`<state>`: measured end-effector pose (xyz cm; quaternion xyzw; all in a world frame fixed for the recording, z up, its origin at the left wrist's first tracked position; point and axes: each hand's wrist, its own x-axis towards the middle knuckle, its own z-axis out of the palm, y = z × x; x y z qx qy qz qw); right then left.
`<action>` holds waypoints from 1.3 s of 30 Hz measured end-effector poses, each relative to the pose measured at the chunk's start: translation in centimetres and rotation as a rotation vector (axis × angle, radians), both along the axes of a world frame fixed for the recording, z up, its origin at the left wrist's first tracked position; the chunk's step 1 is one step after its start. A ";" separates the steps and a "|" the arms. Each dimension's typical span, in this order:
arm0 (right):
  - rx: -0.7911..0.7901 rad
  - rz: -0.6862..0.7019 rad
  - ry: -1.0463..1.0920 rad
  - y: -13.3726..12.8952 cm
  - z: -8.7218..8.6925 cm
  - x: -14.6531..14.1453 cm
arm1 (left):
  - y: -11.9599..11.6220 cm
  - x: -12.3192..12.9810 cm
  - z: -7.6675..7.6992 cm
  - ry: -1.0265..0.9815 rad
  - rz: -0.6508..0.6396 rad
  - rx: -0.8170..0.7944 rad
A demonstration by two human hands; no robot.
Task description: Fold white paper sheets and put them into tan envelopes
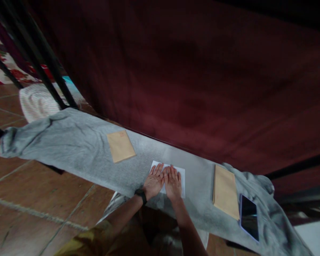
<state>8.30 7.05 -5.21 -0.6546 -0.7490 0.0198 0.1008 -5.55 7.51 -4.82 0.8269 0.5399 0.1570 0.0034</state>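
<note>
A white sheet of paper (182, 183) lies on the grey cloth in front of me, partly covered by my hands. My left hand (154, 182), with a dark band on its wrist, rests flat on the paper's left part with its fingers stretched out. Beside it, my right hand (173, 182) presses flat on the paper, fingers also extended. The two hands touch or nearly touch at the thumbs. To the left lies a single brown envelope (121, 146). On the right sits a stack of brown envelopes (226, 192).
Grey cloth (82, 156) covers the long narrow surface and bunches at both ends. A smartphone (249, 217) lies right of the envelope stack. Behind hangs a dark red curtain (176, 89). Black metal bars (50, 71) stand at the left, above a tiled floor (42, 195).
</note>
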 end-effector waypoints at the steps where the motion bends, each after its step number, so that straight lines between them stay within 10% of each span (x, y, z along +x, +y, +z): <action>1: 0.017 -0.016 -0.007 0.0 -0.1 0.3 | 0.1 -0.1 -0.2 -0.007 0.009 0.009; 19: 0.379 -0.120 0.004 -5.0 -2.3 7.0 | -1.5 -5.3 0.6 0.032 0.185 0.037; 29: 0.092 -0.368 0.470 -5.6 1.7 6.5 | -4.8 1.7 1.0 -0.078 -0.074 0.006; 39: -0.096 -0.418 0.958 -5.2 2.7 7.8 | -5.2 0.8 0.8 -0.024 -0.122 -0.040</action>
